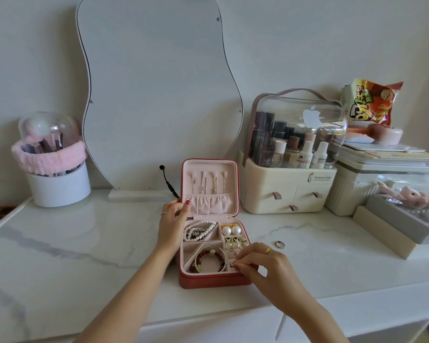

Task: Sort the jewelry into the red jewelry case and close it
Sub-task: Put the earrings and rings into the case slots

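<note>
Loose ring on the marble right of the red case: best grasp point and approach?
Pinch the ring across its band, thumb and fingertip on opposite sides, coming from above. It appears to lie nearly flat on the table with bare marble all round, apart from the case, so nothing blocks a top-down pinch. Its exact tilt is too small to tell.

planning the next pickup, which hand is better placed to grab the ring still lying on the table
Right. The right hand is at the case's near right corner, on the same side as the ring. The left hand holds the lid across the case.

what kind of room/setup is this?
Likely a home dressing table: a wavy-edged mirror leans on the wall, a cosmetics organizer holds bottles, and a makeup brush holder stands on the marble-look top.
</note>
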